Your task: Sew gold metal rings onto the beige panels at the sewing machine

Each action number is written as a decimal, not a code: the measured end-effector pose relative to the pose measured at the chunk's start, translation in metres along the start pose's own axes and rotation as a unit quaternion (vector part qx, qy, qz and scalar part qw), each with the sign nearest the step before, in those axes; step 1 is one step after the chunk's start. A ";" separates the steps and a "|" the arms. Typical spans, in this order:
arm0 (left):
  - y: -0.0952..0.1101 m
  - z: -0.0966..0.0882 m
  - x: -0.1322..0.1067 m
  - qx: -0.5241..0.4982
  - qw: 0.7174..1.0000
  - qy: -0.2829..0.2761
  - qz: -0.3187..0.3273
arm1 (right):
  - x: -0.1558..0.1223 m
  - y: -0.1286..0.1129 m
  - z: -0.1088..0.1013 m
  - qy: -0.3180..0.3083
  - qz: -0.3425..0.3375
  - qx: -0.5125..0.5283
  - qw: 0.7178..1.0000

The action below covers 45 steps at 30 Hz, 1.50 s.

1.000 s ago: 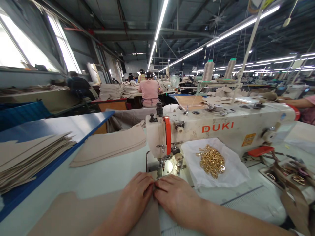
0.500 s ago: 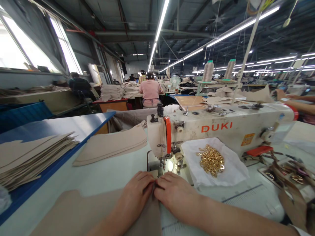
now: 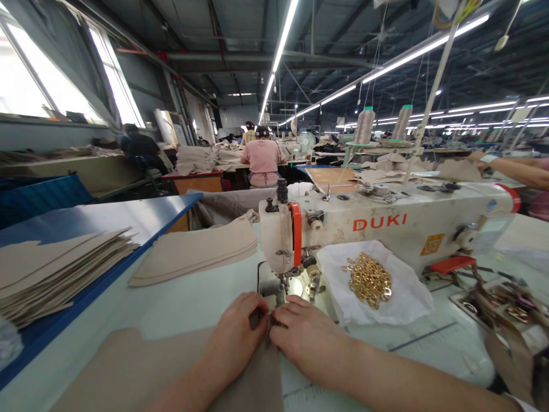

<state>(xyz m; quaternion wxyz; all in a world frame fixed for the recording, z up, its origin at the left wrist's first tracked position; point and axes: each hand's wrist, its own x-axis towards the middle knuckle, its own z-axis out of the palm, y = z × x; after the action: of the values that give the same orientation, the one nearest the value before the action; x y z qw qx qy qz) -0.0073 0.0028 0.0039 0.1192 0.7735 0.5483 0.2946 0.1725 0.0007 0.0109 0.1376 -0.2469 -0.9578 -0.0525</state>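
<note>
A flat beige fabric panel [image 3: 141, 366] lies on the pale table in front of me, its narrow end reaching toward the sewing machine [image 3: 326, 217]. My left hand [image 3: 238, 332] pinches the panel near that end, fingers curled and thumb tucked under. Close beside it, my right hand [image 3: 306, 337] is closed on the same edge, fingers bent over the fabric. Both hands are just in front of the machine's lit needle area [image 3: 291, 286]. The fingertips partly hide the fabric between them, so any small piece there cannot be made out.
Gold metal rings [image 3: 369, 280] lie on a white cloth [image 3: 412, 303] right of the needle. Cut fabric panels [image 3: 197, 249] rest behind left; a thicker stack [image 3: 64, 274] sits on the blue-edged table [image 3: 171, 206]. A parts tray [image 3: 506, 303] with straps is at right. Co-workers sit beyond.
My left fingers have risen slightly and the gap between thumb and fingers has widened. The right hand has barely moved. A co-worker's arm at far right has lifted a fabric piece.
</note>
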 end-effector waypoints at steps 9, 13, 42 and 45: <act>-0.007 0.000 -0.006 -0.004 0.990 0.027 0.136 | 0.000 0.001 0.005 0.016 -0.001 0.000 1.000; -0.011 0.003 -0.009 0.030 0.980 0.036 0.192 | -0.001 0.001 0.006 0.026 0.000 0.000 1.000; -0.011 0.009 -0.005 0.055 0.982 0.045 0.173 | -0.006 0.002 0.014 0.062 0.067 0.106 0.990; -0.011 0.009 -0.005 0.054 0.982 0.047 0.174 | -0.005 0.003 0.013 0.060 0.057 0.112 0.990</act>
<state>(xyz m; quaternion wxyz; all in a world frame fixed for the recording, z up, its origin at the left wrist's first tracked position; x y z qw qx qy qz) -0.0116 0.0034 -0.0104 -0.0017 0.8479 0.4253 0.3163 0.1751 0.0027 -0.0030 0.2247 -0.2804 -0.9320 0.0483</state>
